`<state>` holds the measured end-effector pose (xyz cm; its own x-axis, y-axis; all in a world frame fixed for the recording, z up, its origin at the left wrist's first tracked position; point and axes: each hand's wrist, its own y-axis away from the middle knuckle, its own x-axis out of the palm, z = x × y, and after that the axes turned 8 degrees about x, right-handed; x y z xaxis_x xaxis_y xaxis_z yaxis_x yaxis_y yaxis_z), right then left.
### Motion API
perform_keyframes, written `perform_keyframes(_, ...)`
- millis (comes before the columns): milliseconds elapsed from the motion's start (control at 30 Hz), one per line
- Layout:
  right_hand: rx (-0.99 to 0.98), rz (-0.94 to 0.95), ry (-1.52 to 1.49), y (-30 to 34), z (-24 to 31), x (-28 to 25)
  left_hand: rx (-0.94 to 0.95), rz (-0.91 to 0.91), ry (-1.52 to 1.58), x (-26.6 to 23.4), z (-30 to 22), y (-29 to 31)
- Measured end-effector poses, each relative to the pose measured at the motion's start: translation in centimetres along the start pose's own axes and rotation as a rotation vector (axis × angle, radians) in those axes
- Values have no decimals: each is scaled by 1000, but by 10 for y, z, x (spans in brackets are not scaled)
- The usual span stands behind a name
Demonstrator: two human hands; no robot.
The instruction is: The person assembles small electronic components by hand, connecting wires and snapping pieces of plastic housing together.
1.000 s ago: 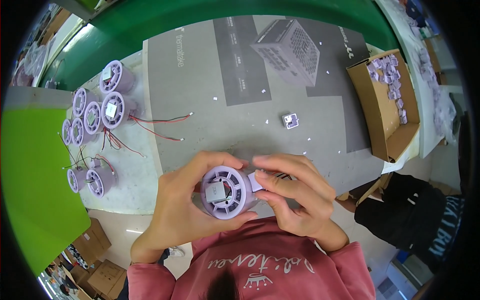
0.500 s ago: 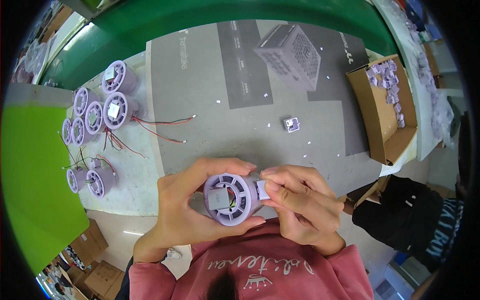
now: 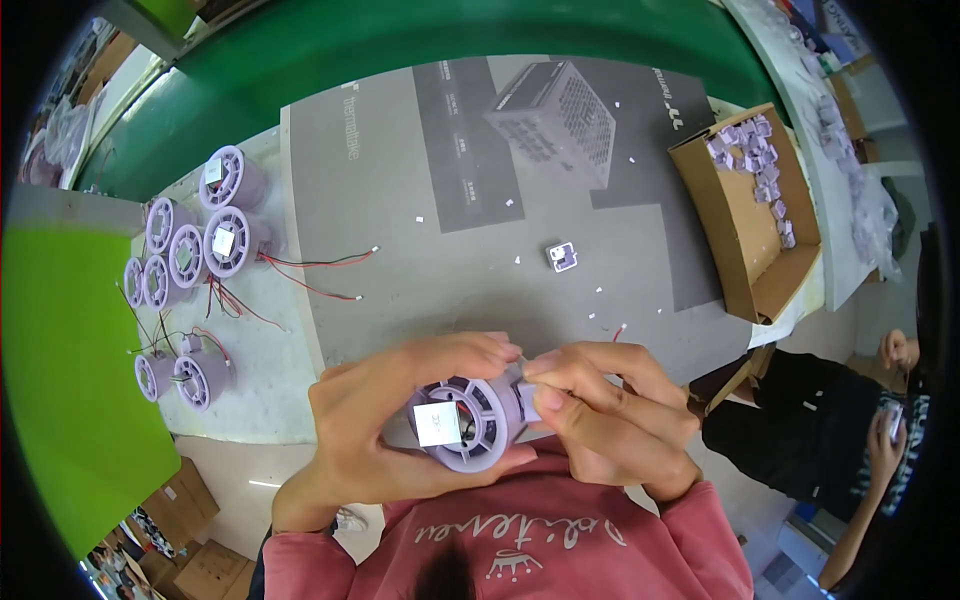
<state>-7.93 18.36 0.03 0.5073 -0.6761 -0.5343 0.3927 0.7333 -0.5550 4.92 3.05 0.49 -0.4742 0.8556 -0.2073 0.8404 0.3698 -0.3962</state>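
Head view: over the near edge of the bench (image 3: 268, 385), the left hand (image 3: 365, 425) grasps a round lilac housing (image 3: 487, 425), face upward; the right hand (image 3: 622, 420) pinches a lilac part (image 3: 528, 400) at its right side, fingers hiding the contact. Other housings (image 3: 229, 242) sit toward the left edge, an open box (image 3: 714, 215) the right.

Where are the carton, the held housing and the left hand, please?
Carton (image 3: 715, 222): head view, on its left wall.
Held housing (image 3: 486, 428): head view, on its spoked front face.
Left hand (image 3: 350, 430): head view, on the hand's middle.
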Motion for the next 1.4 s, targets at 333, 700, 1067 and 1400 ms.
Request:
perform_keyframes(333, 203, -120, -132, 14, -11, 25, -45, 117, -282, -6, 1, -8)
perform_keyframes(700, 501, -118, -275, 24, -21, 57, -238, 299, -403, -21, 14, -27)
perform_keyframes(1067, 397, -97, 123, 4, -14, 36, -215, 405, -617, 0, 16, -34)
perform_keyframes(1400, 68, 246, 18, -14, -12, 61, 65, 364, -373, 5, 49, -9)
